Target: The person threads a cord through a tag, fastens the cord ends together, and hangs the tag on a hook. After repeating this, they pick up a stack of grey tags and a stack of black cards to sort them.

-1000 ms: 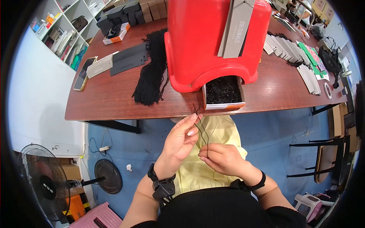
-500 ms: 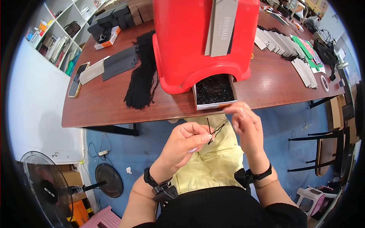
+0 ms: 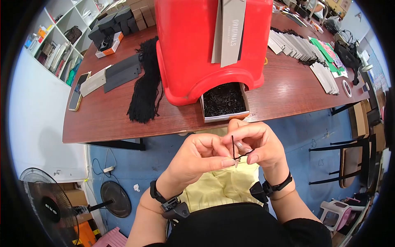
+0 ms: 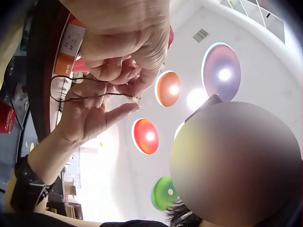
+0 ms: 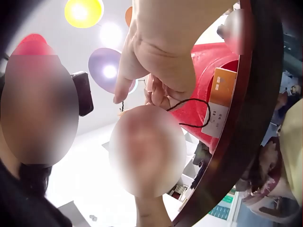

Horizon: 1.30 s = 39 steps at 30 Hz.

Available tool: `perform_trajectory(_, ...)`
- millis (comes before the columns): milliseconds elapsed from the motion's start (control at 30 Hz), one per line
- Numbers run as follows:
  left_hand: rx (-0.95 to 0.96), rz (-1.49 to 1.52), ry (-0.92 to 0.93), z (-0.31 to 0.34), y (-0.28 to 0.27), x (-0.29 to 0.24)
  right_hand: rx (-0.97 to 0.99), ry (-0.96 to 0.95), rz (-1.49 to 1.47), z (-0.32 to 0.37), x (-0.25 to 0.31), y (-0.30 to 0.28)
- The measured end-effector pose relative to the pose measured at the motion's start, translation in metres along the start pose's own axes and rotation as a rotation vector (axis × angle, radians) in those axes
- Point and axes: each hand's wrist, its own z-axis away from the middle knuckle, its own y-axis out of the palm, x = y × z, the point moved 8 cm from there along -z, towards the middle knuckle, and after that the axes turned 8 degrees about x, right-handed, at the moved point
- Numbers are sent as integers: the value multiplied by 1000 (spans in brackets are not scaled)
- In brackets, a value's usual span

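Observation:
In the head view my left hand [image 3: 193, 156] pinches a thin black cord [image 3: 233, 146] between thumb and forefinger, with one short end standing upright. My right hand [image 3: 263, 146] meets it from the other side, its thumb and fingers curled at the cord's other end. Both sets of fingertips almost meet above my lap, just in front of the table edge. A slack loop of the cord [image 4: 51, 89] hangs out beyond the hands in the left wrist view. Part of the cord between the fingers is hidden.
A red plastic stool [image 3: 205, 45] stands on the table [image 3: 103, 123], grey tags [image 3: 232, 37] hanging on it. Under its arch sits an open box [image 3: 226, 118] of small black pieces. Black cords [image 3: 144, 90] lie left; more grey tags [image 3: 294, 45] lie right.
My right hand first held the cord low, then rose apart by the box, and has now come in to the left hand's fingertips. The left hand keeps the cord and has shifted right.

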Motion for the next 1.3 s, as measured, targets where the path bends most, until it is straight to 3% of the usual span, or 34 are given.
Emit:
perform_trajectory(467, -61, -23, -6, -1, -4, -1, -128, -49, 102, 0, 4, -13)
perform_trajectory(567, 5, -13, 18, -3, -2, -3, -164, -42, 80, 2, 3, -16)
perform_trajectory(733, -127, 84, -128, -2, 4, 0, -202, -31, -22, 1, 2, -17)
perform_trajectory(967, -159, -45, 24, -7, -6, -5, -292, -101, 90, 6, 5, -26)
perform_trajectory(1067, -273, -125, 31, -8, -12, -5, -377, -115, 102, 10, 9, -27)
perform_trajectory(1167, -379, -262, 56, -10, -20, -3, -494, -164, 121, 17, 6, -31)
perform_trajectory(1233, -380, -1037, 221, -11, -7, -25, -567, -224, 158, 21, 6, -35)
perform_trajectory(1267, -376, -1037, 219, -11, -5, -27, -621, -263, 522, 24, 18, -31)
perform_trajectory(1300, -325, -1249, 225, -10, 7, -31, -663, -294, 889, 27, 27, -24)
